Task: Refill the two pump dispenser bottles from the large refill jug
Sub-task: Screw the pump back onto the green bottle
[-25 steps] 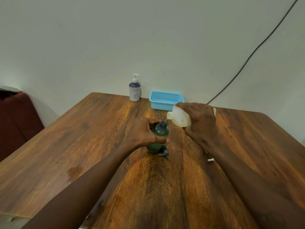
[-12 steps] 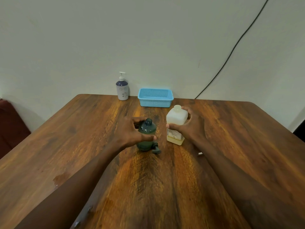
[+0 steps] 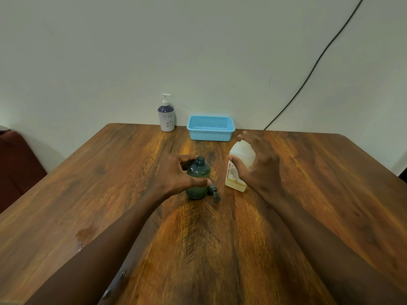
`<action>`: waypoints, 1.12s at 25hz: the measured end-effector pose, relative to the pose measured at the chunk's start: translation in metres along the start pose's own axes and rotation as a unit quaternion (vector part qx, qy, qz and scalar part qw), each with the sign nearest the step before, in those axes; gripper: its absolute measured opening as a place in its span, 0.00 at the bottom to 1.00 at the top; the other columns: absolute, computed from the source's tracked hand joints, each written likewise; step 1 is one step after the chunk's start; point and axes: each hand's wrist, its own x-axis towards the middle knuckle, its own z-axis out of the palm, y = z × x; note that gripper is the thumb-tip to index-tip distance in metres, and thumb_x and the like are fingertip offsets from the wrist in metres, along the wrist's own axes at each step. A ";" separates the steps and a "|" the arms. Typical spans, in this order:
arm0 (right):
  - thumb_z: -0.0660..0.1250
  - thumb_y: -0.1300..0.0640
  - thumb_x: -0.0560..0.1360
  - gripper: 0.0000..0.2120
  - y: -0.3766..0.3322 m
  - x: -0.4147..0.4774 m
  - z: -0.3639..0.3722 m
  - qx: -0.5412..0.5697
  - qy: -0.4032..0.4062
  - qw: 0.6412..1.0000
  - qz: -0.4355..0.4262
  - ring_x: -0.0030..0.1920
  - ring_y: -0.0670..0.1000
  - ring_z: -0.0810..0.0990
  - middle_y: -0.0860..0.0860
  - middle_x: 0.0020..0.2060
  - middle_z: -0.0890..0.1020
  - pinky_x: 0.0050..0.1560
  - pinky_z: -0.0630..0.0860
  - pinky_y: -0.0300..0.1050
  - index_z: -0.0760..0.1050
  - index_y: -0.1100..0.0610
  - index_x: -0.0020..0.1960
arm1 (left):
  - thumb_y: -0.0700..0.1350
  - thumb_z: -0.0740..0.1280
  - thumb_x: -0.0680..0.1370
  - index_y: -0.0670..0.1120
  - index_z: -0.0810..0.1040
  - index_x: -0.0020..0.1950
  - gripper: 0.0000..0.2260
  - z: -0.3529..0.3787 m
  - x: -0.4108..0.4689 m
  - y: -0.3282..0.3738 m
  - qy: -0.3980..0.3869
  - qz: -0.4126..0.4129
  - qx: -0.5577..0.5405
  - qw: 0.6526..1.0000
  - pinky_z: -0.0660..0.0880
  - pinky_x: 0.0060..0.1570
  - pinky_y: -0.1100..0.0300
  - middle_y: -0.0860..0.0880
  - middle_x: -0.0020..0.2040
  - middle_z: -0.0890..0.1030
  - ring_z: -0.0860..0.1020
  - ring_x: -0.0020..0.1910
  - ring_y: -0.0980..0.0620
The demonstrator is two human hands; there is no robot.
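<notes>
Near the frame's centre the left hand [image 3: 176, 172] is wrapped around an uncapped dark green bottle [image 3: 198, 179] standing on the wood-grain surface [image 3: 110, 183], its pump head [image 3: 214, 192] lying just right of the base. The right hand [image 3: 259, 164], fingers spread, half hides the translucent refill jug [image 3: 236, 170]; its label reads "BIOCHEK", the rest too small. Farther back, at the wall, stand a flower-printed white pump dispenser [image 3: 166, 116] and a perforated blue basket [image 3: 210, 128].

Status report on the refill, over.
Left hand gripping open green bottle. Right hand opening off upright refill jug. Pump head lying beside bottle. Nothing in the way.
</notes>
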 end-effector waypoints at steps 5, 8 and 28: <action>0.72 0.69 0.72 0.16 -0.018 -0.004 0.029 0.048 -0.241 0.961 -0.125 0.56 0.52 0.84 0.52 0.56 0.86 0.56 0.82 0.52 0.85 0.56 0.57 | 0.52 0.84 0.64 0.51 0.80 0.66 0.31 -0.014 -0.012 -0.011 0.026 0.003 0.007 1.000 0.78 0.53 0.69 0.61 0.54 0.81 0.80 0.52 0.66; 0.71 0.65 0.75 0.19 -0.018 -0.004 0.049 -0.043 -0.462 0.878 -0.119 0.64 0.50 0.79 0.48 0.67 0.80 0.64 0.78 0.49 0.83 0.49 0.61 | 0.54 0.84 0.63 0.57 0.79 0.61 0.28 -0.024 -0.021 -0.018 0.047 0.001 0.006 0.999 0.81 0.53 0.63 0.61 0.51 0.83 0.83 0.52 0.62; 0.74 0.62 0.77 0.14 -0.085 0.056 0.030 0.360 -0.025 0.926 0.109 0.57 0.50 0.85 0.51 0.54 0.86 0.58 0.84 0.51 0.81 0.62 0.62 | 0.53 0.84 0.63 0.48 0.82 0.65 0.33 -0.036 -0.026 -0.031 0.091 -0.029 0.044 0.994 0.75 0.45 0.75 0.54 0.57 0.85 0.81 0.50 0.63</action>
